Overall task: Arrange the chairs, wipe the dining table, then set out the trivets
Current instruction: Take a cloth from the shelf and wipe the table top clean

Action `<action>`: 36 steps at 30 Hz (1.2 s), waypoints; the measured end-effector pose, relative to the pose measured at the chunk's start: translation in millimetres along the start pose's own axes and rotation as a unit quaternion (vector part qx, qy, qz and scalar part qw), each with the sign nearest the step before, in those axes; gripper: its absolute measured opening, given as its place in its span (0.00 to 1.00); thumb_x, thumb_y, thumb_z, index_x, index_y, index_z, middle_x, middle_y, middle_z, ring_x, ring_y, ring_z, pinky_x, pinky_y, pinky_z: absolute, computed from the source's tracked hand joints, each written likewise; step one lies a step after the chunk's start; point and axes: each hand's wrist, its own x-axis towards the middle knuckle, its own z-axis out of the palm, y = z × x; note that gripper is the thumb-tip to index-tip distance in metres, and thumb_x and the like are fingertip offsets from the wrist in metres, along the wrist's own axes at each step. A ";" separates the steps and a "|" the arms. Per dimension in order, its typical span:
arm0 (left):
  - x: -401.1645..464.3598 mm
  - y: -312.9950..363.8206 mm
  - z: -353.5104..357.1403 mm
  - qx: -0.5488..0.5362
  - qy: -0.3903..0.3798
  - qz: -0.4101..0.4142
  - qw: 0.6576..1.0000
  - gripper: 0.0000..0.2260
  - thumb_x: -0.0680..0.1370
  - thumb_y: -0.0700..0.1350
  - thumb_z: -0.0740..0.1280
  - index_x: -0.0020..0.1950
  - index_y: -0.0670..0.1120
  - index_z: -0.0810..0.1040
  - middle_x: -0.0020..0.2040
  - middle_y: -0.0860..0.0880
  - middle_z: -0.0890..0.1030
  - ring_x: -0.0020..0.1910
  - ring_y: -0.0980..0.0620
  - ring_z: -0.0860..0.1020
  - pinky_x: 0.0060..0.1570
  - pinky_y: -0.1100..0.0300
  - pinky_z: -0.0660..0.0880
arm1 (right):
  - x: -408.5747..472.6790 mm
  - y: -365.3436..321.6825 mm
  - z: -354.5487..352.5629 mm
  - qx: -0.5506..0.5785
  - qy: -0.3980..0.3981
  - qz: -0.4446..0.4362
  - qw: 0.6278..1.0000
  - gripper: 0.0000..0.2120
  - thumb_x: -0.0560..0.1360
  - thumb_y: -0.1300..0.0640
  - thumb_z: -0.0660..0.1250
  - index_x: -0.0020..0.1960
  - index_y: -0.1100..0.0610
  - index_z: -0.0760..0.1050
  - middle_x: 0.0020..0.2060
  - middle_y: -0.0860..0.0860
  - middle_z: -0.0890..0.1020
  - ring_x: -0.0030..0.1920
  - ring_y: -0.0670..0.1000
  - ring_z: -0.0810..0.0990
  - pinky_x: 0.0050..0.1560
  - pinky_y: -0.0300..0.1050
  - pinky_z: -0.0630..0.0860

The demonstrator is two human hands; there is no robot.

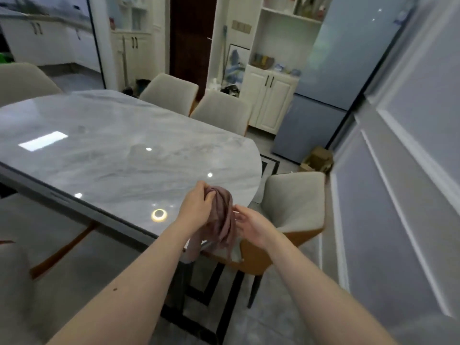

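The left hand [198,205] is raised over the near corner of the dining table [104,145], with its fingers curled round the top of a bunched pinkish-brown cloth [222,220]. The cloth is gripped at its upper end so that the rest hangs down in loose folds, its lower edge trailing to the table corner; whether it touches the table there cannot be told. The right hand [251,226] is held just beside the hanging folds, with its fingers bent lightly and its fingertips at the cloth's edge. Whether that edge is pinched or only touched cannot be told. This arrangement is judged to serve gathering or refolding the cloth into a pad before it is laid flat for wiping.

The glossy grey marble-pattern table top is seen bare, with ceiling lights reflected in it. No trivets are visible in the view.

1 chair [293,202] is tucked at the rounded near end of the table, directly behind the hands. 2 chairs [196,100] are set close along the far side, and 1 more chair back [25,80] is seen at the left. The chair step is therefore judged to be largely complete, with wiping as the step in hand.

A blue refrigerator [331,78] and white cabinets [268,100] stand beyond the table.
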 end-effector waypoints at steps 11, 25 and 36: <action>3.3 122.6 144.1 -0.054 -0.138 0.112 0.983 0.04 0.80 0.43 0.60 0.49 0.43 0.72 0.45 0.46 0.77 0.46 0.47 0.74 0.44 0.56 0.67 | -93.2 -15.6 -138.6 0.052 0.145 -0.099 0.983 0.20 0.79 0.44 0.60 0.60 0.58 0.78 0.43 0.51 0.83 0.43 0.47 0.81 0.40 0.38 0.76; 23.5 228.7 323.1 -0.128 -0.214 0.055 0.967 0.06 0.81 0.43 0.60 0.50 0.42 0.74 0.45 0.46 0.76 0.48 0.46 0.75 0.47 0.57 0.68 | -131.6 -43.3 -322.2 0.103 0.292 -0.126 0.943 0.12 0.79 0.58 0.63 0.56 0.65 0.77 0.47 0.60 0.83 0.43 0.53 0.82 0.47 0.44 0.79; 51.1 281.3 431.8 -0.143 -0.209 0.019 0.967 0.11 0.80 0.42 0.62 0.62 0.45 0.72 0.56 0.48 0.77 0.55 0.51 0.75 0.58 0.55 0.73 | -128.1 -73.2 -431.2 0.171 0.353 -0.126 0.911 0.11 0.81 0.59 0.60 0.45 0.61 0.78 0.32 0.53 0.84 0.32 0.47 0.83 0.35 0.39 0.79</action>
